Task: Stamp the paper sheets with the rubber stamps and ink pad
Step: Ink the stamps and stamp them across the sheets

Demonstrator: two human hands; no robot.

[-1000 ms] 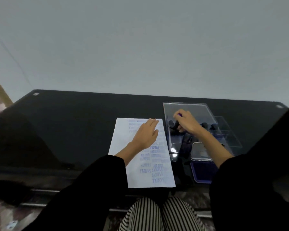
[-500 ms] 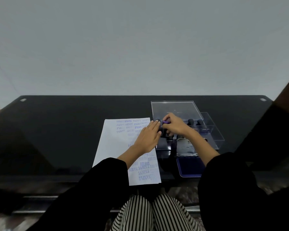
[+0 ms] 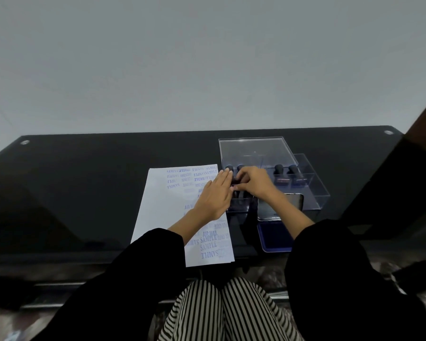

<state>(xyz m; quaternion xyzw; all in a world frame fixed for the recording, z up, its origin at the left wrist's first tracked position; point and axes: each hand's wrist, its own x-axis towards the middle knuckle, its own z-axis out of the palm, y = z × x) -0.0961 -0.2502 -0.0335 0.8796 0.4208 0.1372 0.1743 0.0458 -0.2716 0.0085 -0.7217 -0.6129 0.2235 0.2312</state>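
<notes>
Left hand [image 3: 214, 196]: flat, palm down on the paper sheet [image 3: 169, 212], fingers straight and together, gripping nothing. The fingertips point toward 1 o'clock, reach the sheet's right edge and end just beside the clear acrylic box [image 3: 253, 147].

Right hand [image 3: 255, 184]: knuckles up, fingers curled tight, pinching a dark stamp [image 3: 236, 180] at the left side of the box. The fingers hide most of that stamp; only a dark sliver shows between the two hands. Cannot tell whether it sits on the box floor or is lifted.

The hands almost meet. The left fingertips lie at 9 o'clock of the right fingertips, with the dark stamp between them.

Paper sheet: lies on the black glass table [image 3: 84, 183], at 9 o'clock of the box. Blue prints cover it; SAMPLE, AIR MAIL and FRAGILE are readable. Its near edge appears to overhang the table edge at 6 o'clock.

Other stamps: two round black knobs [image 3: 229, 167] show at 12 o'clock of the left fingertips. Two upright stamps [image 3: 278, 170] stand at 2 o'clock of the right hand, in the right part of the box.

Ink pad [image 3: 273, 236]: open, blue, at 6 o'clock of the box, partly under the right forearm. Its shiny lid [image 3: 293, 203] is tipped back between pad and box.

Striped trousers [image 3: 221, 313] show at 6 o'clock, below the table edge.
</notes>
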